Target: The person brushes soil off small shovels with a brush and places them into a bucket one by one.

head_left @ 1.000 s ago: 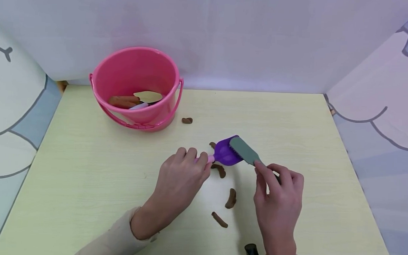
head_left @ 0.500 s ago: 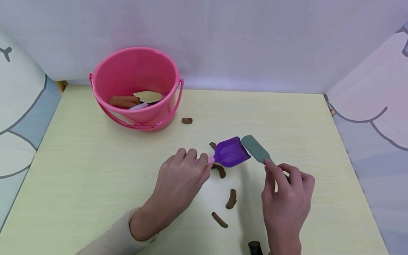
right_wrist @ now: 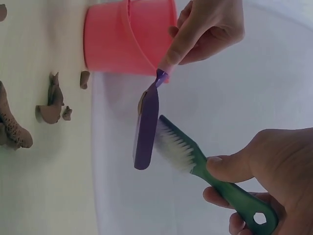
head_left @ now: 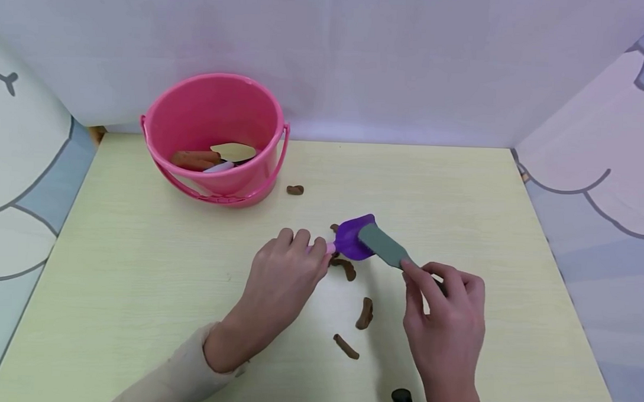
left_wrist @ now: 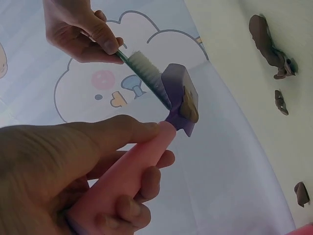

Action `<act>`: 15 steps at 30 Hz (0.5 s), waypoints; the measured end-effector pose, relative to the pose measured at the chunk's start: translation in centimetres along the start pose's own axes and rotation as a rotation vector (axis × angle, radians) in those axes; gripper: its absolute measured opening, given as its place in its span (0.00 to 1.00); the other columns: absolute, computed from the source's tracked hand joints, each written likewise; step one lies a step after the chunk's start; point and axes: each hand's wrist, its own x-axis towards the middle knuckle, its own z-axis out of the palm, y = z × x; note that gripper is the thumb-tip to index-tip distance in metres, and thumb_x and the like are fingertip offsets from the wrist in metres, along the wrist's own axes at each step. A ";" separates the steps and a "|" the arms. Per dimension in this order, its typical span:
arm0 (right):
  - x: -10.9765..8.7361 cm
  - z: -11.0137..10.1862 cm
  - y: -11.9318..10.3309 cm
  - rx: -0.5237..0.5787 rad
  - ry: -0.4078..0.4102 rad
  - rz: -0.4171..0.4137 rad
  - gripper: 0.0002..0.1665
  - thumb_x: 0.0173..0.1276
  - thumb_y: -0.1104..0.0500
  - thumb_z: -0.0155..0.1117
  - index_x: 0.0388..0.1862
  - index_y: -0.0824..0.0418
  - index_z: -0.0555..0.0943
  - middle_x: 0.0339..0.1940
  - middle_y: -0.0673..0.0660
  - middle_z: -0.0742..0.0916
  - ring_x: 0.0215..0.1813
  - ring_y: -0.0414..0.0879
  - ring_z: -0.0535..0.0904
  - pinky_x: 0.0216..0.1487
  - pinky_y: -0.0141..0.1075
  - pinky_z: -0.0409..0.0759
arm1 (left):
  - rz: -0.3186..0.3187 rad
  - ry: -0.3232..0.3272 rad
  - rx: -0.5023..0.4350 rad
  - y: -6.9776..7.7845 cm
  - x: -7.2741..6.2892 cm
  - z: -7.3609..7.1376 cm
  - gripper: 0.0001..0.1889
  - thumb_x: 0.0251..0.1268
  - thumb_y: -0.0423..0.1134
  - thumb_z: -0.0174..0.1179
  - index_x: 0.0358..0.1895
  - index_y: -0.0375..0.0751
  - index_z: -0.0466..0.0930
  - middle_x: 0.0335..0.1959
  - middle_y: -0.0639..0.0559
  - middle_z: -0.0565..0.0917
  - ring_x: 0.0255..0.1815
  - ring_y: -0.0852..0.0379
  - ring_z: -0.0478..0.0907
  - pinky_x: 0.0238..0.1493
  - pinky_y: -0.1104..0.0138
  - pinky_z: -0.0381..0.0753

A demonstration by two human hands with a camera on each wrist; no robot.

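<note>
My left hand grips the pink handle of a small purple toy shovel, lifted above the table. A brown clay-like lump clings to the blade's face turned toward the table. In my right hand, thumb and fingers pinch a green brush with white bristles. Its bristles face the blade's upper side and touch or nearly touch it. Below lie several brown clay-like pieces, among them a curved one, a short roll and a thin strip.
A pink bucket stands at the table's back left, its handle hanging at the front. Inside are orange-brown and pale yellow things. One small brown piece lies beside it. A pale curtain hangs behind the table.
Half a second ago the brush was off to the right of the shovel blade; now it is back left over the blade, as a second ago. The shovel has shifted slightly left.
</note>
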 end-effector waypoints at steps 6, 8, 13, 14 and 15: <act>-0.1 0.0 -0.3 0.004 -0.024 -0.057 0.21 0.53 0.73 0.77 0.43 0.53 0.93 0.37 0.57 0.87 0.42 0.60 0.73 0.36 0.39 0.68 | 0.006 -0.014 0.008 0.1 0.0 -0.1 0.10 0.66 0.46 0.72 0.41 0.44 0.91 0.27 0.50 0.85 0.24 0.55 0.74 0.20 0.72 0.73; -0.1 0.0 -0.3 -0.004 -0.023 -0.068 0.20 0.53 0.73 0.77 0.43 0.53 0.93 0.37 0.58 0.87 0.41 0.61 0.73 0.36 0.42 0.70 | 0.007 -0.012 0.008 0.1 0.0 -0.1 0.10 0.66 0.46 0.72 0.41 0.44 0.91 0.27 0.50 0.85 0.24 0.55 0.74 0.20 0.72 0.72; 0.0 0.0 0.0 -0.035 -0.015 -0.071 0.20 0.54 0.73 0.77 0.43 0.55 0.93 0.37 0.60 0.87 0.41 0.63 0.73 0.34 0.47 0.71 | 0.005 -0.012 0.012 0.0 0.0 0.0 0.10 0.67 0.47 0.71 0.40 0.44 0.91 0.28 0.49 0.86 0.24 0.54 0.76 0.21 0.71 0.75; 0.0 -0.1 0.1 -0.037 -0.011 -0.066 0.20 0.54 0.73 0.77 0.43 0.55 0.93 0.37 0.60 0.87 0.41 0.63 0.73 0.34 0.46 0.70 | 0.002 -0.017 0.009 -0.1 -0.1 0.0 0.10 0.67 0.48 0.71 0.40 0.44 0.91 0.28 0.49 0.86 0.25 0.54 0.77 0.22 0.70 0.77; 0.0 -0.1 0.1 -0.037 -0.005 -0.059 0.19 0.54 0.73 0.77 0.43 0.55 0.93 0.37 0.60 0.87 0.41 0.63 0.73 0.34 0.45 0.69 | -0.004 -0.022 0.002 -0.2 -0.1 0.0 0.11 0.66 0.48 0.72 0.40 0.45 0.91 0.29 0.49 0.87 0.25 0.54 0.78 0.22 0.70 0.78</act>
